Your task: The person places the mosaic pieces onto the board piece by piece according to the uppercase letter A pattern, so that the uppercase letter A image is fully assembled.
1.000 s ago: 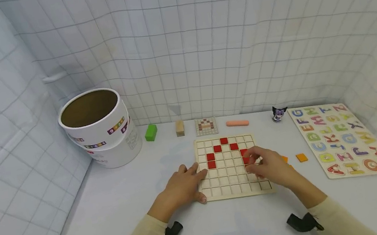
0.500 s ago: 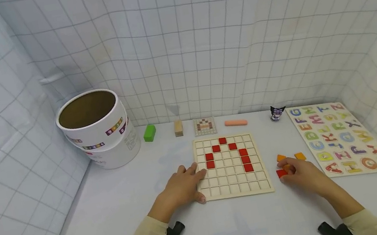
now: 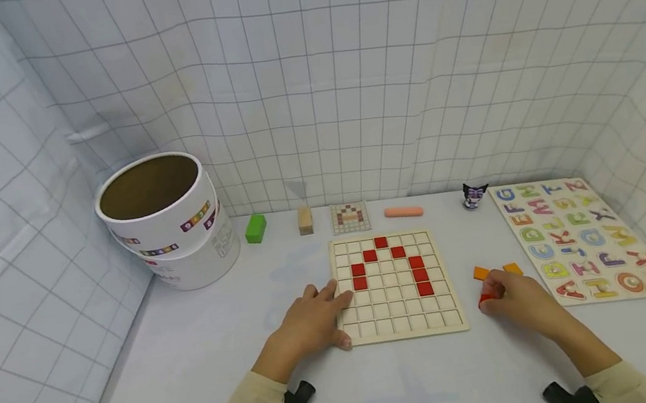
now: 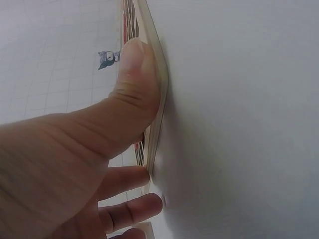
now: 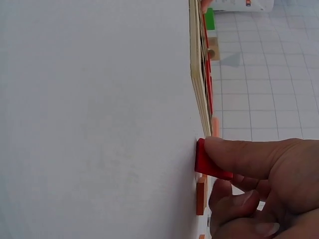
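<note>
A wooden grid board (image 3: pixel 403 316) lies on the white table, with several red square tiles (image 3: pixel 381 243) set in it as an arch. My left hand (image 3: pixel 311 321) holds the board's left edge (image 4: pixel 154 124), thumb against its near rim and fingers over the side. To the right of the board, my right hand (image 3: pixel 515 297) pinches a red tile (image 3: pixel 485 297) that is tilted up off the table; the right wrist view shows the tile (image 5: pixel 204 162) under my thumb. Two orange tiles (image 3: pixel 481 273) lie just beyond that hand.
An alphabet puzzle board (image 3: pixel 580 240) lies at the right. Along the back wall stand a white paper tub (image 3: pixel 166 220), a green block (image 3: pixel 255 228), a wooden block (image 3: pixel 305 219), a small pattern card (image 3: pixel 350 217), an orange stick (image 3: pixel 404 212) and a small dark figurine (image 3: pixel 472 195).
My right hand left the board, where it had set a red tile in the right column, moved right to the loose tiles and took hold of a red one. The left hand stayed put.
</note>
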Action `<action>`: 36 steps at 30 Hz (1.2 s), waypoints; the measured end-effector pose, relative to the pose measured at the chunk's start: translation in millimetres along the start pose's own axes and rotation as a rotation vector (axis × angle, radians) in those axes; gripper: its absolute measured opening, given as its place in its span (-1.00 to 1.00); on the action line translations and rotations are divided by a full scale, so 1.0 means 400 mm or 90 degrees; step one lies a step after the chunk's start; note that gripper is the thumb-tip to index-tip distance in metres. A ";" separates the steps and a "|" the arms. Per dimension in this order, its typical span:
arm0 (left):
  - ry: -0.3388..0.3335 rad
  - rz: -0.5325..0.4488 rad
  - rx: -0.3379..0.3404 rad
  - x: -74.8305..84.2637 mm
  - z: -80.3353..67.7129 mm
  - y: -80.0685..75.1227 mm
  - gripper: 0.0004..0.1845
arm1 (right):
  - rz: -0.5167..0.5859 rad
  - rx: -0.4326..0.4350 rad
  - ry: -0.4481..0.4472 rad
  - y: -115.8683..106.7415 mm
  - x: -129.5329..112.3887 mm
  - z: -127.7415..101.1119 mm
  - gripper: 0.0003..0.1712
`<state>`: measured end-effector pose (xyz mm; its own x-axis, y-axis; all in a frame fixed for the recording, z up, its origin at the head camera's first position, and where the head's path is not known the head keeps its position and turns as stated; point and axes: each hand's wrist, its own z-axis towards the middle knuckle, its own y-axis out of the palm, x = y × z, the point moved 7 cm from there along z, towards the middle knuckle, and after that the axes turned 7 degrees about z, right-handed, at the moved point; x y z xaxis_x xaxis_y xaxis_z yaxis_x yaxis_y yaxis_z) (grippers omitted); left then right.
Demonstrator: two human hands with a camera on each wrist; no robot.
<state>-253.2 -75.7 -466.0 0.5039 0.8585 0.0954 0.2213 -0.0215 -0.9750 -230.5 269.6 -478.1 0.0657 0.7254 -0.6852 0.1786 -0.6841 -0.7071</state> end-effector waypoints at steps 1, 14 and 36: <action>0.000 0.001 0.000 0.000 0.001 0.001 -0.03 | 0.012 -0.005 -0.002 -0.001 0.001 -0.001 -0.76; 0.000 0.003 0.002 -0.002 0.006 0.002 -0.02 | 0.328 -0.082 -0.001 -0.020 0.023 0.011 -0.54; -0.005 -0.022 0.002 -0.002 0.003 0.006 -0.02 | 0.466 -0.223 -0.028 0.196 -0.231 0.131 -0.54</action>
<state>-253.9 -76.0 -468.7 0.4896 0.8624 0.1283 0.2361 0.0105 -0.9717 -273.8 145.0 -479.6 0.2481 0.0950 -0.9641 0.4026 -0.9153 0.0134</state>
